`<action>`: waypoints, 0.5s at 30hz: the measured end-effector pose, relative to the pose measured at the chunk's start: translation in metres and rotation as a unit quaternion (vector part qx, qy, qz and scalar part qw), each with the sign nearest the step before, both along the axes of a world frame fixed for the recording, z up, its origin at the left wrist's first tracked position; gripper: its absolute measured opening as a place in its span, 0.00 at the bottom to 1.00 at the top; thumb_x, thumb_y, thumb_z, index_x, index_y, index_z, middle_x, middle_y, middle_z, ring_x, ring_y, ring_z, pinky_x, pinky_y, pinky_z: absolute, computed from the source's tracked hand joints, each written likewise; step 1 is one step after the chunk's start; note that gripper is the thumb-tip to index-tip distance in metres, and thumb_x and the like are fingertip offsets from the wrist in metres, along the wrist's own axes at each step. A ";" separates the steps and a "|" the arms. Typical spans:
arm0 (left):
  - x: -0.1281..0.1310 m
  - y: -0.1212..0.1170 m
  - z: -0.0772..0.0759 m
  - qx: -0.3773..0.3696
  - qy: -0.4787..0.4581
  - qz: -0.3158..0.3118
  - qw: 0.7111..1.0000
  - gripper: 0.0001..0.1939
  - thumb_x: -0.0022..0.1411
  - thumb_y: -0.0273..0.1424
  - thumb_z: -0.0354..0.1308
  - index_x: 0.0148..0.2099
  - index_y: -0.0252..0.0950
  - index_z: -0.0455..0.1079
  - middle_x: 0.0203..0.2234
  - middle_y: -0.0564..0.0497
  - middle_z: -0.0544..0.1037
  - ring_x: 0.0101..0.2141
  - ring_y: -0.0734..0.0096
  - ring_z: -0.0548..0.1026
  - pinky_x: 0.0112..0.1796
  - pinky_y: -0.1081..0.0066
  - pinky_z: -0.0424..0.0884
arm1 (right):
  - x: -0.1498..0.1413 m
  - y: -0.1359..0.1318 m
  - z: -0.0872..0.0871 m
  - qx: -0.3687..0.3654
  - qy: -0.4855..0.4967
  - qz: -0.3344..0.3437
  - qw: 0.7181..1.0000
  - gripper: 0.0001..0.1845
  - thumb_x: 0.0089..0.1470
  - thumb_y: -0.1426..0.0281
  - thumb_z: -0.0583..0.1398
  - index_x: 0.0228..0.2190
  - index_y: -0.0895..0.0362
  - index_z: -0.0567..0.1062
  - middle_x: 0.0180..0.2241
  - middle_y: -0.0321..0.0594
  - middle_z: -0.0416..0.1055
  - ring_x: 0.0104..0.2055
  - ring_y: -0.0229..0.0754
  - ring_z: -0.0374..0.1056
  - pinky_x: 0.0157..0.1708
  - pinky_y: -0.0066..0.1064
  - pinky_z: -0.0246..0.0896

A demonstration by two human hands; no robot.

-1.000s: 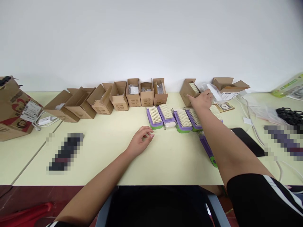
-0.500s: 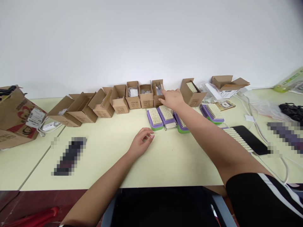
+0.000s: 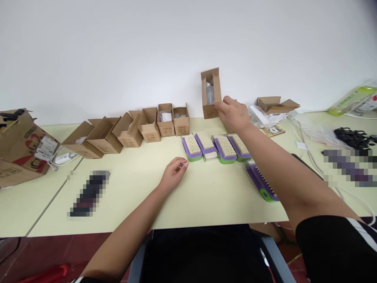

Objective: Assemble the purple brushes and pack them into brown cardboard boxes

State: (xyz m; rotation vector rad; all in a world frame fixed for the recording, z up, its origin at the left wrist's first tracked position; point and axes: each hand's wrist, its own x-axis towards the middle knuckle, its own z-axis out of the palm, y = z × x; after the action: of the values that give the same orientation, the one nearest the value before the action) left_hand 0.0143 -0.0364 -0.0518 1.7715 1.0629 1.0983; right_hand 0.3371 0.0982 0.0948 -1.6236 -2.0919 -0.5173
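Note:
My right hand [image 3: 232, 112] grips the lower right edge of a small open cardboard box [image 3: 208, 111], lifted off the table against the white wall. Clear plastic wrapping shows inside the box. My left hand [image 3: 174, 173] rests on the table, fingers loosely curled and apart from the thumb, with nothing visible in it. Beyond it lie several purple-and-green blocks topped with rows of cream pegs, the nearest being the leftmost block [image 3: 192, 146]. Another such block [image 3: 262, 184] sits partly hidden under my right forearm.
Several open cardboard boxes [image 3: 149, 125] stand in a row along the wall. At the left is a larger printed carton [image 3: 25, 149]. To the right are an open box [image 3: 277, 106], a white cable [image 3: 306, 145], black parts [image 3: 353, 137] and a green-tinted bottle [image 3: 353, 103].
My right hand has picked up the rightmost small box of the row, raising it and moving it right. My left hand has barely shifted.

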 end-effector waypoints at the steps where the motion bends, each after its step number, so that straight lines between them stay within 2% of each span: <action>1: 0.000 -0.001 0.001 0.002 0.000 0.006 1.000 0.20 0.76 0.51 0.60 0.47 0.39 0.80 0.49 0.43 0.81 0.45 0.62 0.80 0.45 0.63 0.78 | 0.003 -0.008 0.005 0.016 0.001 0.004 1.000 0.23 0.76 0.65 0.51 0.62 0.49 0.78 0.51 0.50 0.76 0.46 0.56 0.71 0.38 0.42 0.60; 5: -0.004 -0.001 0.006 0.010 0.001 0.041 0.999 0.21 0.78 0.51 0.57 0.47 0.40 0.79 0.47 0.45 0.81 0.48 0.60 0.80 0.49 0.62 0.78 | 0.001 -0.066 0.017 0.081 0.014 0.088 0.993 0.20 0.78 0.63 0.52 0.58 0.47 0.80 0.43 0.44 0.76 0.39 0.48 0.71 0.32 0.37 0.56; 7: -0.012 0.004 0.008 0.031 -0.004 0.073 0.997 0.21 0.78 0.52 0.57 0.56 0.42 0.76 0.52 0.43 0.81 0.51 0.59 0.80 0.52 0.59 0.78 | -0.005 -0.105 0.018 0.082 0.049 0.160 0.982 0.17 0.78 0.63 0.54 0.55 0.48 0.81 0.38 0.41 0.74 0.35 0.45 0.70 0.31 0.36 0.57; 8: -0.018 0.007 0.010 0.056 -0.009 0.092 0.994 0.23 0.77 0.52 0.58 0.62 0.43 0.73 0.57 0.41 0.79 0.53 0.58 0.80 0.54 0.58 0.78 | -0.009 -0.125 0.017 0.059 0.072 0.205 0.974 0.15 0.77 0.63 0.55 0.54 0.48 0.81 0.37 0.40 0.73 0.33 0.44 0.69 0.31 0.35 0.58; 10: -0.033 0.011 0.018 0.135 -0.014 0.118 0.984 0.39 0.73 0.56 0.62 0.76 0.47 0.58 0.68 0.36 0.70 0.60 0.52 0.77 0.57 0.52 0.78 | -0.016 -0.160 0.013 -0.006 0.128 0.295 0.947 0.12 0.77 0.64 0.58 0.54 0.48 0.81 0.36 0.39 0.74 0.32 0.42 0.69 0.32 0.34 0.62; 12: -0.047 0.009 0.031 0.213 0.004 0.100 0.972 0.55 0.67 0.61 0.65 0.83 0.51 0.42 0.77 0.33 0.57 0.69 0.44 0.70 0.63 0.44 0.74 | -0.019 -0.187 0.005 -0.083 0.168 0.356 0.915 0.11 0.77 0.67 0.59 0.54 0.48 0.80 0.39 0.40 0.77 0.35 0.42 0.72 0.34 0.34 0.65; 13: -0.052 0.006 0.039 0.236 0.033 0.075 0.968 0.59 0.65 0.62 0.68 0.83 0.52 0.39 0.79 0.33 0.54 0.73 0.41 0.66 0.65 0.41 0.72 | -0.019 -0.196 0.000 -0.118 0.183 0.372 0.902 0.12 0.77 0.67 0.59 0.54 0.48 0.80 0.40 0.40 0.78 0.36 0.42 0.73 0.35 0.33 0.66; 14: -0.056 0.001 0.047 0.256 0.077 0.050 0.962 0.58 0.64 0.60 0.70 0.83 0.51 0.44 0.80 0.34 0.52 0.75 0.38 0.62 0.67 0.38 0.70 | -0.018 -0.202 -0.005 -0.145 0.195 0.384 0.891 0.12 0.77 0.68 0.59 0.55 0.48 0.80 0.40 0.40 0.78 0.37 0.42 0.73 0.35 0.33 0.66; 15: -0.057 -0.005 0.054 0.274 0.129 0.023 0.953 0.52 0.65 0.56 0.72 0.81 0.50 0.52 0.80 0.35 0.54 0.76 0.36 0.59 0.69 0.35 0.67 | -0.015 -0.205 -0.011 -0.170 0.202 0.389 0.882 0.12 0.77 0.68 0.58 0.55 0.47 0.80 0.40 0.40 0.79 0.37 0.42 0.74 0.35 0.33 0.67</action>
State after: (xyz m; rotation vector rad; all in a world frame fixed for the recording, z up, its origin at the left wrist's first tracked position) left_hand -0.0428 -0.0410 0.0025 2.3926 1.0145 1.3036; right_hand 0.3219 -0.1069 0.0835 -0.7847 -2.3218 0.4403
